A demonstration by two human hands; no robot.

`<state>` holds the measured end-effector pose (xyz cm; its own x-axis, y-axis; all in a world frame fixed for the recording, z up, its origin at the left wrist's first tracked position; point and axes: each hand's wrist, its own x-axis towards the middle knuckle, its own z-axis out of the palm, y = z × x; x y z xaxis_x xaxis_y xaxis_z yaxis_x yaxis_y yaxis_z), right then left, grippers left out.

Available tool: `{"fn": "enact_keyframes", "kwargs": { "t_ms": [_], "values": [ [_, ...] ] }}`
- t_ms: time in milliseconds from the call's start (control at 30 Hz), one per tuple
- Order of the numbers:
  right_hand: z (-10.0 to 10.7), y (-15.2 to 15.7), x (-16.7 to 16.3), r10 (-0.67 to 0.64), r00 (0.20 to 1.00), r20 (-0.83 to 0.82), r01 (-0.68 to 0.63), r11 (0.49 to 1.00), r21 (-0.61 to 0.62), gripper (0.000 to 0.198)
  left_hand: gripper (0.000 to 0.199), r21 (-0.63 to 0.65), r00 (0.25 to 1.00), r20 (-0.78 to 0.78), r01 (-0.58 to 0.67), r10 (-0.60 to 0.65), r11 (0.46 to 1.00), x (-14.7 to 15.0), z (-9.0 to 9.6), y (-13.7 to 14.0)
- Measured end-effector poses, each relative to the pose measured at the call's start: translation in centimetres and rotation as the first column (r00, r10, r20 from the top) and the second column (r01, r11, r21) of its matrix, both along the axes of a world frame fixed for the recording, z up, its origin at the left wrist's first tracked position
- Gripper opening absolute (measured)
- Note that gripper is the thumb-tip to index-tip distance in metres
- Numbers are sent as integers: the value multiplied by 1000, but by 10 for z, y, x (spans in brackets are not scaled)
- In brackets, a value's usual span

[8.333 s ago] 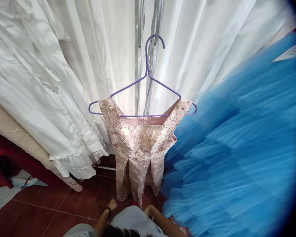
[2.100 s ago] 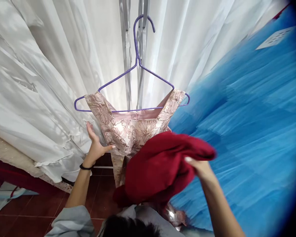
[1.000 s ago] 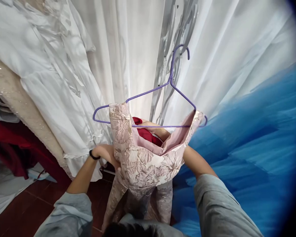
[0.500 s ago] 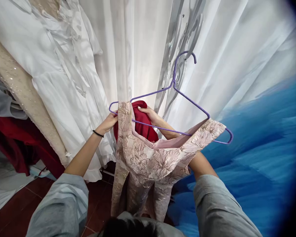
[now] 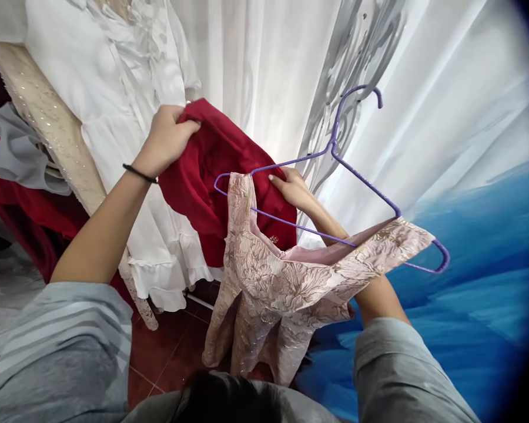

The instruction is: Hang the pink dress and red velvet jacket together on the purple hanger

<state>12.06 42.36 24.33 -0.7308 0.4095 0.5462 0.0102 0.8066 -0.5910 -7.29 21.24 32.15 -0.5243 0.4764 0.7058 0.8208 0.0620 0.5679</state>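
Observation:
Between my hands a dark red garment (image 5: pixel 203 176) is stretched out, its kind not clear from its folds. My left hand (image 5: pixel 167 135) is closed on its upper left edge, thumb on top. At its right edge my right hand (image 5: pixel 293 187) pinches the cloth. In front of the red cloth a pink and gold floral brocade dress (image 5: pixel 286 282) hangs by its straps from a purple hanger (image 5: pixel 365 176). My right forearm passes behind that dress and hanger. The hanger's hook points up, close to a grey metal rack; whether they touch I cannot tell.
White dresses (image 5: pixel 127 135) and a beige sequined gown (image 5: pixel 48 117) hang at the left, with more red cloth below. A grey scrolled metal rack (image 5: pixel 348 70) stands before the white curtain (image 5: pixel 282 59). Blue painted fabric (image 5: pixel 480 282) covers the right. The floor (image 5: pixel 176 352) is dark red tile.
My left hand has moved up and left, pulling the red garment out wide from behind the pink dress. My right hand still holds its other edge. The view has shifted slightly.

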Motion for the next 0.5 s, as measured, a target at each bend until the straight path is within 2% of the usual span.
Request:
{"fn": "enact_keyframes", "kwargs": {
  "t_ms": [33, 100, 133, 167, 233, 267, 300, 333, 367, 400, 433, 500],
  "values": [
    [-1, -3, 10, 42, 997, 65, -40, 999, -35, 22, 15, -113, 999, 37, 28, -24, 993, 14, -2, -9],
    [0, -9, 33, 84, 981, 175, -66, 992, -106, 21, 16, -321, 973, 201, 172, -111, 931, 35, -11, -22],
    [1, -11, 44, 74, 981, 178, -51, 990, -133, 21, 15, -355, 951, 270, 243, -150, 903, 42, -16, -26],
    [4, -13, 54, 52, 989, 138, -30, 988, -154, 21, 13, -314, 929, 316, 293, -192, 903, 49, -19, -27],
    [11, -18, 69, -17, 1000, -21, 13, 984, -177, 24, 9, -42, 902, 321, 316, -287, 948, 62, -23, -23],
    [14, -19, 75, -60, 993, -105, 41, 983, -177, 26, 6, 121, 903, 279, 304, -326, 945, 71, -25, -19],
    [15, -21, 79, -105, 980, -168, 77, 983, -168, 27, 6, 239, 905, 225, 309, -362, 921, 83, -28, -14],
    [16, -22, 84, -148, 967, -207, 118, 981, -152, 29, 6, 284, 895, 176, 352, -410, 892, 95, -33, -8],
    [15, -21, 89, -188, 958, -217, 161, 977, -136, 29, 6, 251, 868, 144, 432, -475, 866, 108, -40, -3],
    [12, -20, 94, -225, 953, -202, 203, 971, -122, 30, 6, 151, 824, 142, 530, -549, 834, 120, -50, 1],
    [8, -18, 100, -256, 953, -161, 240, 964, -114, 32, 10, 5, 764, 169, 630, -622, 776, 129, -61, 4],
    [-3, -10, 116, -301, 952, -44, 295, 949, -115, 37, 20, -263, 658, 252, 752, -709, 604, 138, -79, 7]
  ]
}}
